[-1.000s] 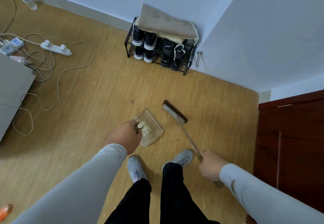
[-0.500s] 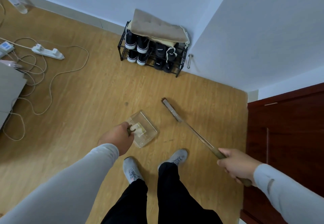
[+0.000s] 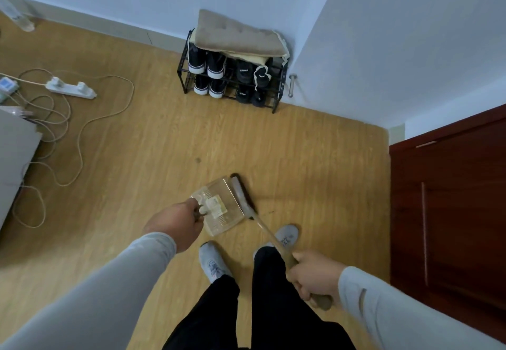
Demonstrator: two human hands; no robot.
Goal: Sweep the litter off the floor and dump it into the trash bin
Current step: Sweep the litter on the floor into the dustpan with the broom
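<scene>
While the person stood on the wood floor (image 3: 142, 141), the left hand (image 3: 175, 223) was closed around the handle of a clear dustpan (image 3: 219, 207), which sat low over the floor just ahead of the hand and in front of the left shoe (image 3: 212, 262). A pale scrap of litter (image 3: 216, 204) lay inside the pan near the handle. The right hand (image 3: 315, 277) was wrapped tightly around the top end of the broom (image 3: 262, 226) handle, down by the right leg. From that hand the handle ran forward and left across the right shoe (image 3: 287, 236) to the dark brush head (image 3: 242, 192), which lay against the right edge of the dustpan, touching it or very nearly so. A thin dark speck (image 3: 269, 212) lay on the floor just right of the brush head. Farther off, a black shoe rack (image 3: 232, 76) stood in the corner with a folded cushion (image 3: 238, 35) on top. A white power strip (image 3: 69, 89) and loose cables (image 3: 82, 136) lay at the left, well apart from both hands, and a dark red door (image 3: 449, 213) stood at the right.
</scene>
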